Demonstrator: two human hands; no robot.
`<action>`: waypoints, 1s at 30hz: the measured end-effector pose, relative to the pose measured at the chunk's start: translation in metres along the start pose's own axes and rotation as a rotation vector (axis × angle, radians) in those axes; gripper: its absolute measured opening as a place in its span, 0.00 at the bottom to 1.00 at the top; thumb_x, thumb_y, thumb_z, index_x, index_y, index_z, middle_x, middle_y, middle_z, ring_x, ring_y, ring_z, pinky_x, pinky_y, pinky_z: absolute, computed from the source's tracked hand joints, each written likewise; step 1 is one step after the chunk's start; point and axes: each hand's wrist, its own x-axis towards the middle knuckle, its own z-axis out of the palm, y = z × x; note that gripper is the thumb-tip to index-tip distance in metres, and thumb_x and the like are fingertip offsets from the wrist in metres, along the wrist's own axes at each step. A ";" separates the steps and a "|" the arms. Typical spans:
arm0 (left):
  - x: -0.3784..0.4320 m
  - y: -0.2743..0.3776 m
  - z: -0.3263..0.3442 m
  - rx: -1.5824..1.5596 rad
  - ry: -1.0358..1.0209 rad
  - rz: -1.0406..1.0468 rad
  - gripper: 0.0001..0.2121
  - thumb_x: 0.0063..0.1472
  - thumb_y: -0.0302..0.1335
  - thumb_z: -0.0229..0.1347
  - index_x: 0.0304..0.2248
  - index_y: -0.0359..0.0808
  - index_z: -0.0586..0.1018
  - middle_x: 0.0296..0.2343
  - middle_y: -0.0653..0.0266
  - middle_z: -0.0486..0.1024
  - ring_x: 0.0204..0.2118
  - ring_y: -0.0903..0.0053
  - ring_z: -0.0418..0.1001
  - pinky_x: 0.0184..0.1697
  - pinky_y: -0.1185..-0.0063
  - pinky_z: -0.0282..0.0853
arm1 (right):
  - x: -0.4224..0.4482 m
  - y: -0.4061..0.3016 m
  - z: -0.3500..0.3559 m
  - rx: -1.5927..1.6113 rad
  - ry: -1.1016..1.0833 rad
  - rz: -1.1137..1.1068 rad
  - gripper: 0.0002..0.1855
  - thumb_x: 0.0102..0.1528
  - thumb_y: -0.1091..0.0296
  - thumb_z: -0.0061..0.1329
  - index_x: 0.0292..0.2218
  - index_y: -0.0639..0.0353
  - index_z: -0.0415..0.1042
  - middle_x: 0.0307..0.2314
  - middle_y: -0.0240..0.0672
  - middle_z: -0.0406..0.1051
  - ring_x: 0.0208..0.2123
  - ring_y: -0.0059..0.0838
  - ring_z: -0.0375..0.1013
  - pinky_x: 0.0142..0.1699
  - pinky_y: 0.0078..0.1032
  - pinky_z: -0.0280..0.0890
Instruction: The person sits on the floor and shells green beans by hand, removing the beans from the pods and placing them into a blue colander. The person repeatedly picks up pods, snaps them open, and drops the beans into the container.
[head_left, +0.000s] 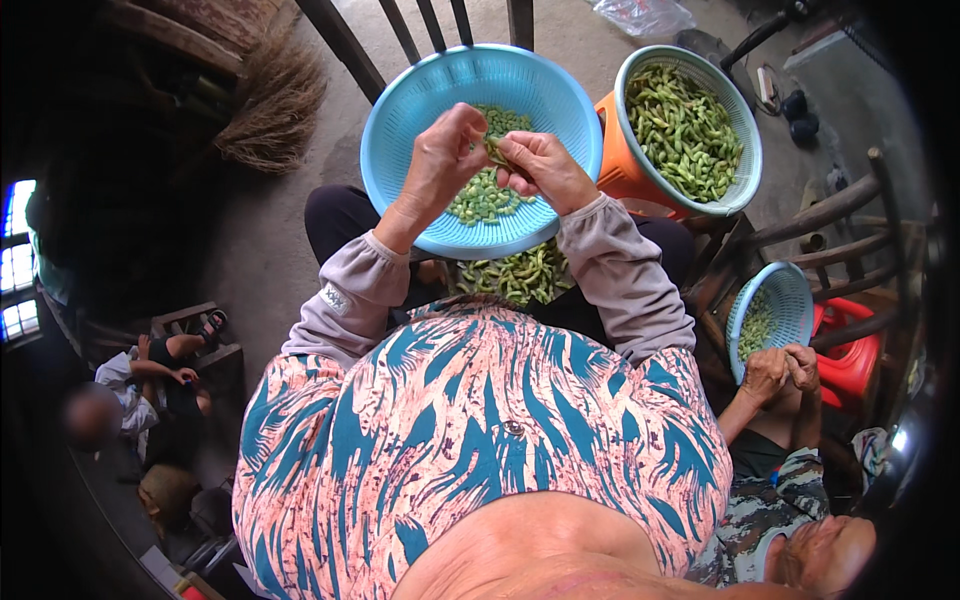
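My right hand (546, 166) pinches a green soybean pod (496, 151) between thumb and fingers, above a large light-blue plastic basket (405, 142). My left hand (448, 154) is curled at the pod's other end, its thumb close against it; whether it grips the pod is unclear. Shelled green soybeans (484, 199) lie in the bottom of the basket, partly hidden by my hands. Below the basket's near rim, more unshelled pods (517, 274) show between my legs. To the right, a pale-green basket (624, 97) is heaped with whole pods (682, 131).
An orange plastic stool (616, 142) stands beside the pod basket. At right, a co-worker's hands (780, 371) meet beside a smaller blue basket (802, 292) of beans, near a red stool (851, 367). A wooden chair back (427, 26), a straw broom (274, 105) and another seated person (161, 382) are around me.
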 end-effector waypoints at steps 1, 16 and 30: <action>0.000 -0.001 0.000 0.053 -0.022 0.098 0.08 0.54 0.19 0.57 0.33 0.34 0.72 0.26 0.62 0.72 0.26 0.74 0.74 0.27 0.75 0.69 | 0.000 0.000 0.001 -0.060 0.033 -0.013 0.14 0.64 0.60 0.42 0.31 0.60 0.71 0.19 0.27 0.72 0.16 0.08 0.66 0.19 0.06 0.58; 0.002 -0.021 0.003 -0.514 -0.024 -0.276 0.05 0.59 0.20 0.55 0.35 0.32 0.77 0.21 0.71 0.72 0.26 0.86 0.71 0.27 0.85 0.67 | 0.000 0.003 0.004 -0.125 0.086 -0.086 0.17 0.62 0.55 0.45 0.27 0.56 0.70 0.15 0.20 0.63 0.16 0.07 0.58 0.19 0.10 0.50; 0.006 -0.007 0.017 -0.370 -0.086 -0.112 0.07 0.59 0.22 0.57 0.37 0.30 0.79 0.29 0.65 0.76 0.28 0.84 0.74 0.29 0.85 0.73 | -0.002 0.008 -0.002 0.007 0.207 -0.152 0.15 0.64 0.57 0.41 0.36 0.60 0.71 0.18 0.24 0.69 0.15 0.06 0.60 0.19 0.06 0.53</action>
